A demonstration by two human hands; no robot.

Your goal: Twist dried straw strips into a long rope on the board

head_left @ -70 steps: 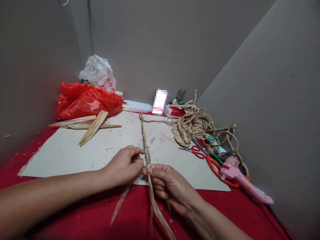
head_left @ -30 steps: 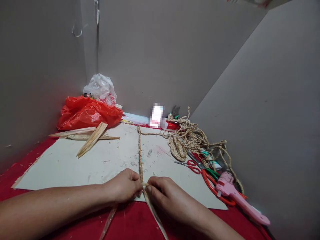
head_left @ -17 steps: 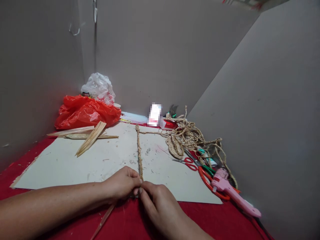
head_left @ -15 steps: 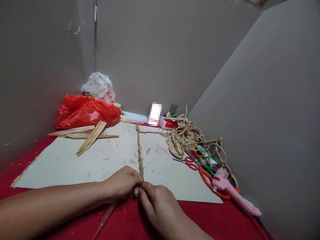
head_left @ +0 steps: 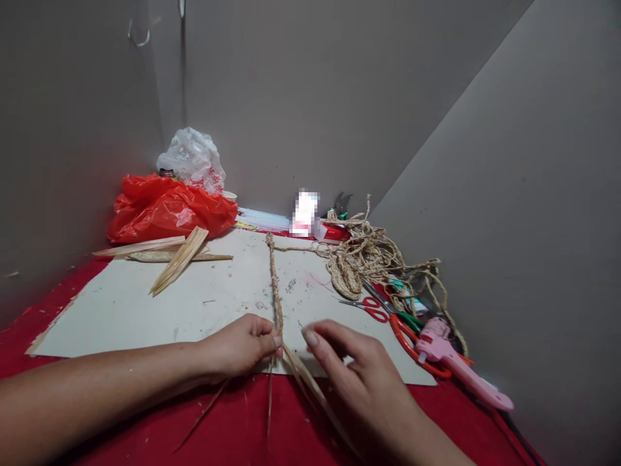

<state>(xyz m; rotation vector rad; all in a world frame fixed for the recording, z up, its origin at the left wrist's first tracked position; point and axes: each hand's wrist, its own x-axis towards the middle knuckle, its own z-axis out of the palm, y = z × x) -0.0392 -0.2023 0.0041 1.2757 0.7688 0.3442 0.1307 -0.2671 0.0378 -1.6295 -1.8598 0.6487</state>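
A thin braided cord (head_left: pixel 274 285) of dry plant fibre runs toward me over the pale board (head_left: pixel 233 301). My left hand (head_left: pixel 252 343) pinches its near end between thumb and fingers. Loose husk strips (head_left: pixel 310 385) fan out from that end over the red cloth, some passing down to the right, others hanging left and straight down. My right hand (head_left: pixel 354 369) hovers to the right of the cord, apart from it, its fingers loosely curved and nothing visible between them.
Dry husk pieces (head_left: pixel 179 259) lie at the board's left, before a red plastic bag (head_left: pixel 169 210). On the right are a heap of braided cord (head_left: pixel 363 252), red-handled scissors (head_left: pixel 372 309) and a pink glue gun (head_left: pixel 460 369). Grey walls (head_left: pixel 272 97) enclose the back and sides.
My right hand has moved away to the right from the cord's near end, uncovering the loose strips. The left hand keeps its pinch there. The whole view has shifted slightly.
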